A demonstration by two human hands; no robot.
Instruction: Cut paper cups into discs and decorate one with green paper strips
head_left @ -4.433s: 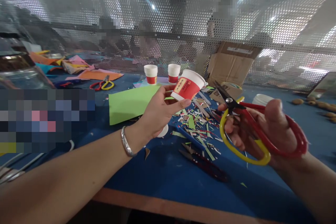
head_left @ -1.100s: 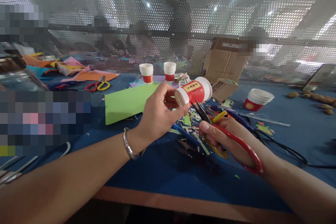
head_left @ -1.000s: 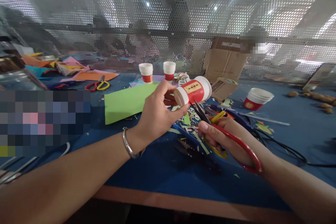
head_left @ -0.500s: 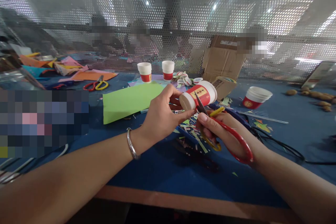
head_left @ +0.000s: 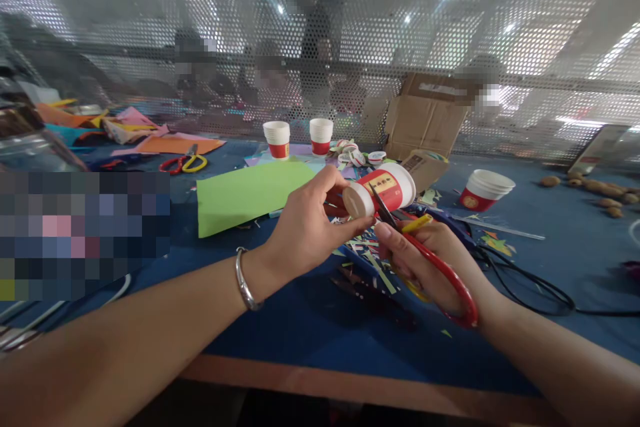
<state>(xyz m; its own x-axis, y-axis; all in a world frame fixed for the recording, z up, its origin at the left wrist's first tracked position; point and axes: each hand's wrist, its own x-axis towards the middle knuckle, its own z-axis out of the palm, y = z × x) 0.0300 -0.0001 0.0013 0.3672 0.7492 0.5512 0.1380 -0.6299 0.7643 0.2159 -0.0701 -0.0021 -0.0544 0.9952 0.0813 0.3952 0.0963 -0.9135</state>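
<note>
My left hand (head_left: 315,220) grips a white and red paper cup (head_left: 395,183) near its base, thumb below and fingers behind. The cup lies on its side in the air, its mouth turned to the right. In my right hand (head_left: 430,260) are scissors (head_left: 440,267) with red and yellow handles. Their dark blade lies across the cup's printed side; whether it pierces the wall I cannot tell. Under the hands, cut paper scraps (head_left: 373,257) are strewn over the blue table (head_left: 280,327). A green paper sheet (head_left: 245,200) lies left of the cup.
Two stacks of paper cups, one on the left (head_left: 277,140) and one beside it (head_left: 321,137), stand at the back. Another cup stack (head_left: 487,190) is at right. A cardboard box (head_left: 425,120) stands behind. Red and yellow scissors (head_left: 183,160) lie at left, a black cable (head_left: 535,280) at right.
The cup and the scissors sit slightly lower in view, and the scissor handles have tilted down a little. My left hand keeps its hold; the view has shifted slightly.
</note>
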